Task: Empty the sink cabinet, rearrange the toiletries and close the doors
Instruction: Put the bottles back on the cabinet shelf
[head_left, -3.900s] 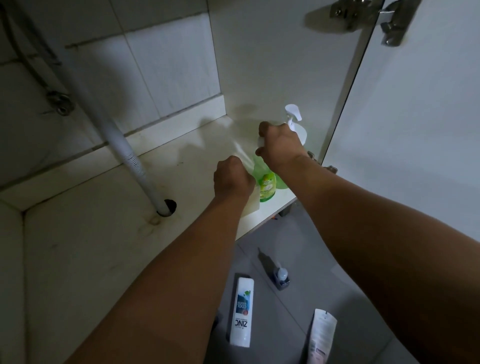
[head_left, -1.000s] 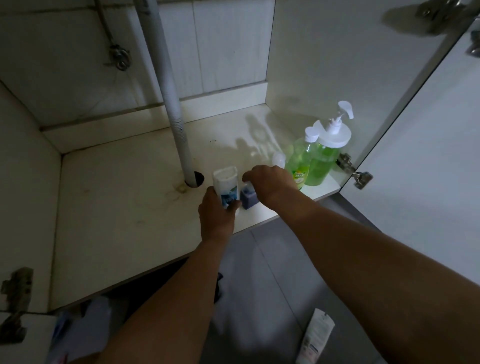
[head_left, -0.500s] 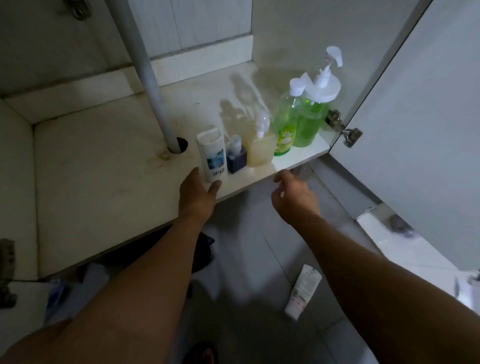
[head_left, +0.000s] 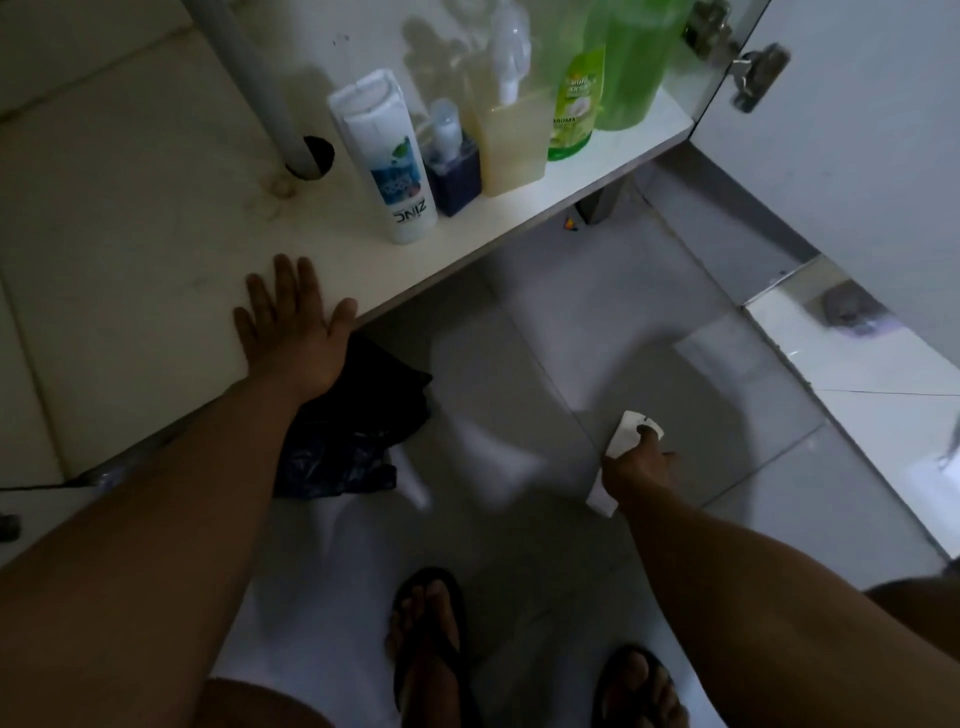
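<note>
Along the front right of the cabinet floor (head_left: 130, 249) stand a white shampoo bottle (head_left: 387, 161), a small dark blue bottle (head_left: 454, 166), a pale yellow pump bottle (head_left: 511, 135), a small green bottle (head_left: 574, 104) and a big green pump bottle (head_left: 631, 57). My left hand (head_left: 293, 325) lies flat, fingers spread, on the cabinet floor's front edge, left of the shampoo. Down on the grey floor tiles my right hand (head_left: 636, 460) grips a white tube (head_left: 628, 439), whose ends show above and below the fingers.
The grey drain pipe (head_left: 260, 78) goes through a hole in the cabinet floor behind the shampoo. The right door (head_left: 857, 156) hangs open with its hinge (head_left: 753, 73) showing. A dark cloth (head_left: 348, 431) lies on the tiles below the cabinet edge. My sandalled feet (head_left: 431, 639) are at the bottom.
My right hand dropped from the cabinet edge to the floor and took hold of the white tube. My left hand slid off the shampoo bottle and flattened on the cabinet floor. The view tilted down.
</note>
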